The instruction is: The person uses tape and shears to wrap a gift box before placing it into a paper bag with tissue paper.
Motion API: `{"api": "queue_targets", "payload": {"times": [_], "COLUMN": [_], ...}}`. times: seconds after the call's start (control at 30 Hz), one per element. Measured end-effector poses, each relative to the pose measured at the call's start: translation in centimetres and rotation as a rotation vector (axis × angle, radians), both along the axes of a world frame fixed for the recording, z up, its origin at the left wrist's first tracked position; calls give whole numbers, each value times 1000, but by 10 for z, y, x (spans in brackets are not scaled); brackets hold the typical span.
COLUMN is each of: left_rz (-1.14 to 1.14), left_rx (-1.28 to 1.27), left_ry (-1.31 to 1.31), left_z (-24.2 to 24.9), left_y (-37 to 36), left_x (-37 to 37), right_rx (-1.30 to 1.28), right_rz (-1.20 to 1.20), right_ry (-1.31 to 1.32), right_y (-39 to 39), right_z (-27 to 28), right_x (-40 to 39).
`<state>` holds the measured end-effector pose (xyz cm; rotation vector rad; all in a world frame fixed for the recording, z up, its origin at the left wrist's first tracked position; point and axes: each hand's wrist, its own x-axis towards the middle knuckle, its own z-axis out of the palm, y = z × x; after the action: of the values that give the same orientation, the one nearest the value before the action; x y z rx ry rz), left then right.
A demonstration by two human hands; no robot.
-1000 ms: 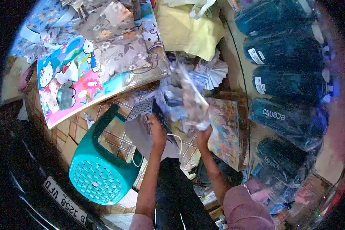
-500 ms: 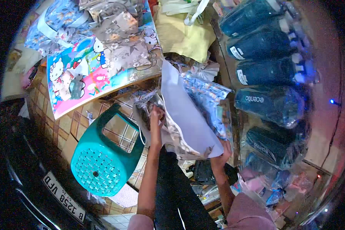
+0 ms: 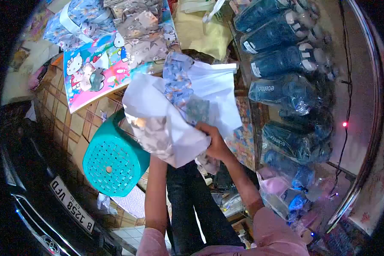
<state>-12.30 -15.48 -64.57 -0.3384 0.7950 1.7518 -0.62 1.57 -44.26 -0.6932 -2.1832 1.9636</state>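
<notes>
I judge the folding half done: at frame centre my right hand [image 3: 215, 143] pinches the crumpled white-backed floral wrapping paper sheet [image 3: 175, 115], unflattened; left grip hidden behind it.

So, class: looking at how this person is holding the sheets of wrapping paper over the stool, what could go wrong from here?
The wrapping paper is bunched loosely; only the right hand visibly grips it, so sheets might slip down onto the teal stool or the tiled floor.
The tight grip at one spot could crease or tear the paper.
The left hand is hidden behind the sheets, so its hold cannot be judged.
</notes>
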Motion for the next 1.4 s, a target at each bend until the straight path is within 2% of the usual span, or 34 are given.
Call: {"api": "queue_targets", "payload": {"times": [0.1, 0.17, 0.23, 0.27, 0.37, 0.4, 0.43, 0.5, 0.53, 0.57, 0.63, 0.67, 0.77, 0.8, 0.9, 1.0, 1.07, 1.13, 1.23, 1.3, 1.37, 1.4], "left_rz": [-5, 3, 18, 31, 89, 117, 142, 178, 185, 217, 283, 288, 277, 282, 345, 354, 341, 289, 331, 416, 520, 525], "left_rx": [23, 32, 44, 53, 108, 133, 118, -219, -266, -282, -310, -370, -432, -496, -523, -640, -615, -616, -637, -623, -568, -551], "left_ry": [23, 35, 44, 46, 44, 42, 46, 244, 264, 245, 205, 238, 269, 347, 525, 593, 582, 630, 666, 632, 553, 435], "left_z": [4, 4, 5, 5, -3, -4, 6, 88, 116, 118, 130, 142, 146, 159, 176, 186, 195, 201, 211, 207, 187, 188], "left_y": [10, 15, 14, 12, -4, -10, -12, 6, 13, 12, 13, 16, 10, 9, -8, -23, -30, -32, -38, -48, -67, -74], "left_x": [-13, -15, -16, -17, -13, -12, -10, -23, -25, -24, -22, -20, -25, -25, -21, -16, -14, -15, -20, -22, -28, -32], "right_rx": [-123, -165, -374, -378, -118, -177, 106, 669, 739, 808, 575, 153, -93, -217, -254, -27, -15, -117, -529, -947, -774, -687], "right_rz": [-209, -279, -267, -188, -39, -48, -56, -69, -77, -85, -163, -267, -532, -657, -809, -709, -659, -611, -707, -737, -765, -776], "right_ry": [53, -26, 3, -58, -21, -76, -141, -261, -287, -314, -168, -88, -113, -204, -134, -133, -87, -205, -103, -20, -98, -137], "right_y": [-1, 0, 4, 7, 8, 8, 5, 1, 1, 1, 5, 5, 7, 9, 17, 14, 6, -4, -20, -13, -23, -25], "right_z": [-31, -42, -13, -10, 1, 1, 6, 25, 27, 29, 8, 7, -63, 1, 18, 19, -10, -11, -88, -128, -79, -41], "right_x": [-1, 1, -7, -4, 3, 9, 12, 10, 10, 10, 16, 18, 69, 40, 39, 46, 61, 59, 96, 133, 104, 82]}}
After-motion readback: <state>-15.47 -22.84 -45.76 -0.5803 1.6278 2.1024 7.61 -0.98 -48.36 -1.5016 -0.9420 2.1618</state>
